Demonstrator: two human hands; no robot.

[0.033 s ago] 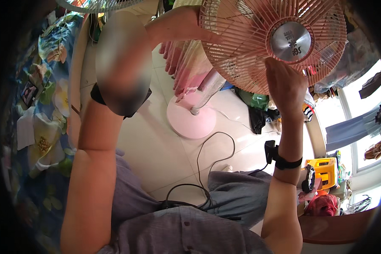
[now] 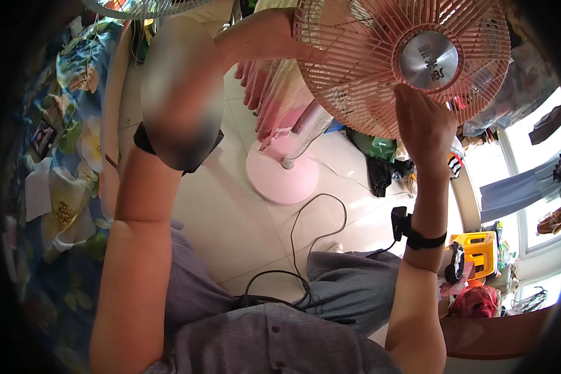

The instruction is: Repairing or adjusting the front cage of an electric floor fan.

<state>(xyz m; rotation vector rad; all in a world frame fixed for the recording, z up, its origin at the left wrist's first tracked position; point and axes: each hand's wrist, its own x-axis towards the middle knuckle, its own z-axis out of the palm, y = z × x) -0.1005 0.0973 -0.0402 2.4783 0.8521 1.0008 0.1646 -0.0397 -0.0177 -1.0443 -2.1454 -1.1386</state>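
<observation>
A pink standing fan fills the upper right, its round wire grille (image 2: 349, 93) facing me around a silver centre disc (image 2: 429, 61). My left hand (image 2: 265, 36) grips the grille's left rim, thumb across the front wires and the other fingers hidden behind. A blurred patch covers part of that arm near the wrist. Just below the disc, my right hand (image 2: 425, 128) is at the front of the grille with its fingers bunched together; what they pinch, if anything, is hidden. The fan's round pink base (image 2: 282, 181) rests on the tiled floor.
Pink pleated cloth (image 2: 271, 93) hangs by the fan's pole. Black cable (image 2: 321, 196) loops over the floor and my lap. Flowered fabric (image 2: 65, 206) lines the left side. A yellow plastic stool (image 2: 477, 252) and a red bundle (image 2: 477, 302) lie at the right. Another grille (image 2: 143, 7) shows at top left.
My right hand has shifted very slightly to the right, and the markings on the fan's centre disc sit at a slightly different angle. My left hand stays in place.
</observation>
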